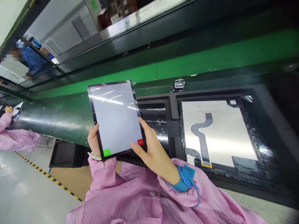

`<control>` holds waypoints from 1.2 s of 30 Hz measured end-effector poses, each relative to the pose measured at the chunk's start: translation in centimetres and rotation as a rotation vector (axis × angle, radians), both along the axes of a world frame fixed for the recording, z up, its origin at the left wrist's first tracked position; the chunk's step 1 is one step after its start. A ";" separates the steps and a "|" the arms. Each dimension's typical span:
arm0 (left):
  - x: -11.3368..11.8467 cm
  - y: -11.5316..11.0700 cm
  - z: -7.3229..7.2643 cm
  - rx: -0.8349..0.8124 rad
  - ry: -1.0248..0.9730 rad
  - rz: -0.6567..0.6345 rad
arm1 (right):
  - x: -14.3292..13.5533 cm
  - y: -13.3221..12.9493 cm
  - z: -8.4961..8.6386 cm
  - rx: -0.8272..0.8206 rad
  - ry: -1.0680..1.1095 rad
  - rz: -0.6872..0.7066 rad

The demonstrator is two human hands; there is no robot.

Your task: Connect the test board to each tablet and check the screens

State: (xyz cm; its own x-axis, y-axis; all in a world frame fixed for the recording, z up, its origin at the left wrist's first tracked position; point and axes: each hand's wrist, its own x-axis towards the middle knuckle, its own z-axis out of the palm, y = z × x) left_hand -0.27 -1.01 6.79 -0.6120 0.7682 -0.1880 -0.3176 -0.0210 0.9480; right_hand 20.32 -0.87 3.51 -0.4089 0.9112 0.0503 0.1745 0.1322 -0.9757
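Pink-sleeved arms hold a lit tablet up for checking — one panel in hand, another waiting in the jig.

Nearest, the left hand (93, 140) clamps the tablet (115, 116) by its left edge; the right hand (151, 149) grips the lower right corner, thumb beside a red on-screen button (140, 142), a green one (106, 152) opposite. Beyond lies a black fixture tray (174, 115) — its right bay holds an open panel with flex cable (203, 137), apparently unfinished. Farther off, the green conveyor (163, 68).

sleeves: pink smock (140, 193) with thin stripes, loose and puffy at the cuffs
right wrist: blue strap (185, 177) with a blue cord hanging down
left wrist: thin white band (94, 156)
hands: bare
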 end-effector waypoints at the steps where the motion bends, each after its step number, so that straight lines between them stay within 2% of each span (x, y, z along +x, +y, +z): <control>1: 0.0 -0.1 0.1 0.000 -0.031 0.024 | 0.0 0.0 -0.1 -0.001 -0.007 0.007; 3: 0.0 -0.2 0.3 -0.008 -0.060 0.029 | -0.1 0.0 -0.2 0.016 -0.017 0.018; 10: 0.8 -0.8 -0.4 -0.033 0.075 -0.117 | -0.4 -0.5 -0.3 0.096 -0.126 -0.031; 17: 2.2 -0.3 -0.8 -0.016 -0.004 -0.196 | 0.5 -0.8 -0.2 0.259 -0.311 -0.101; 21: 3.2 0.2 -1.1 -0.042 0.030 -0.141 | 1.4 0.4 1.7 0.500 -0.388 -0.192; 24: 3.7 0.6 -1.7 -0.065 -0.011 -0.150 | 1.1 2.5 4.1 0.655 -0.440 -0.076; 26: 3.9 0.8 -2.1 -0.076 -0.043 -0.187 | 0.6 4.0 5.2 0.681 -0.451 0.023; 28: 3.8 1.0 -2.6 -0.063 -0.029 -0.218 | 0.1 4.9 5.6 0.672 -0.468 0.083; 30: 3.7 1.1 -3.2 -0.038 0.000 -0.232 | -0.3 5.0 5.4 0.673 -0.489 0.101; 34: 3.5 1.0 -4.6 -0.051 -0.054 -0.235 | -0.3 3.4 4.1 0.759 -0.522 0.077; 36: 3.2 0.8 -5.4 -0.087 -0.078 -0.320 | 0.0 2.6 3.6 0.788 -0.509 0.063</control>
